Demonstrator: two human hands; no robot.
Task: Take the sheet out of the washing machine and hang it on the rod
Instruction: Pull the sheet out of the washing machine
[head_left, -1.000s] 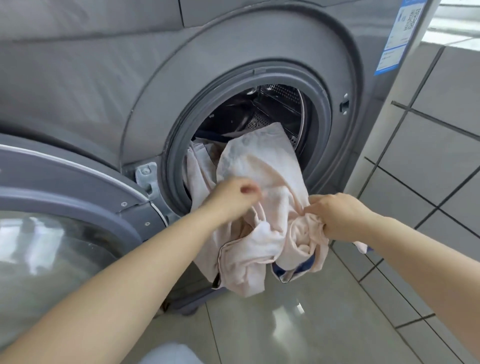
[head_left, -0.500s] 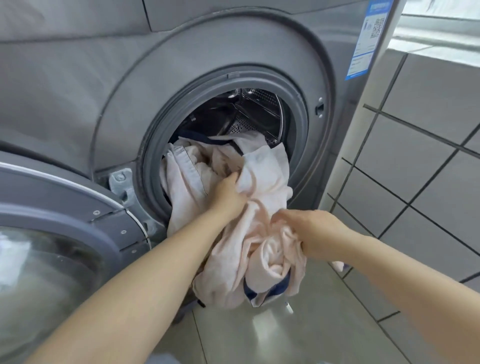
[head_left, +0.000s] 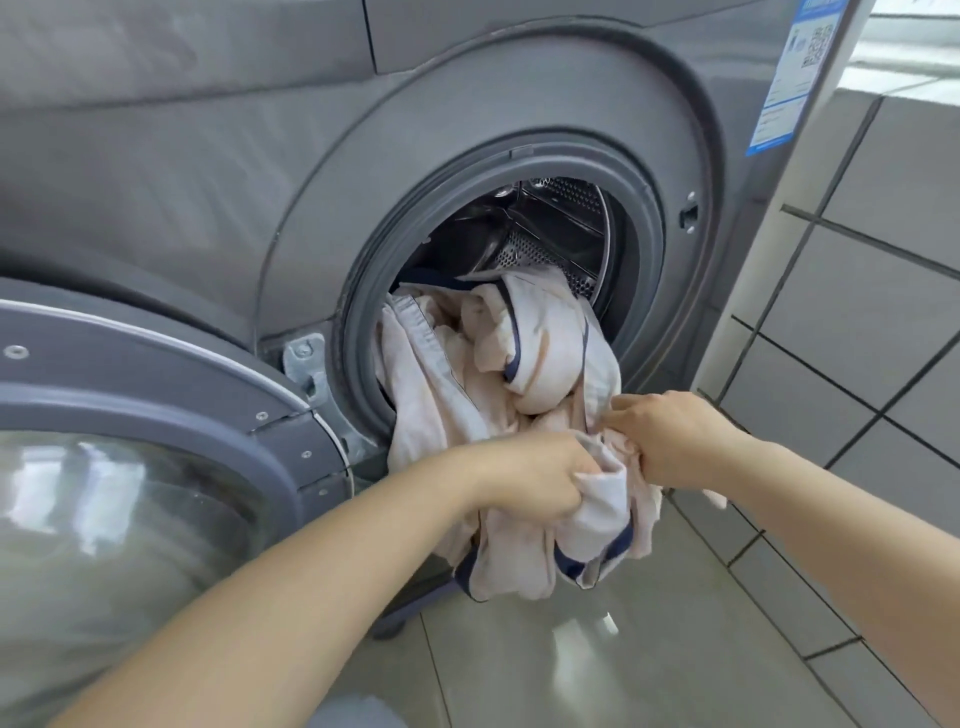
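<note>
Pale pink sheet (head_left: 457, 395) with navy trim, spilling out of the round opening of a grey washing machine (head_left: 519, 93), partly inside the drum, partly hanging toward the tiled floor (head_left: 649, 665). Left hand (head_left: 540, 475) and right hand (head_left: 665, 441) close together below the opening, fingers curled tight around bunched fabric. Door (head_left: 156, 395) swung open at left.

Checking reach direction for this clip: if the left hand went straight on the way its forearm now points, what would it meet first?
The left hand, gripping the sheet, points up and right toward the right hand. It would probably meet the bunched sheet between them first, then that hand; depth is unclear.
</note>
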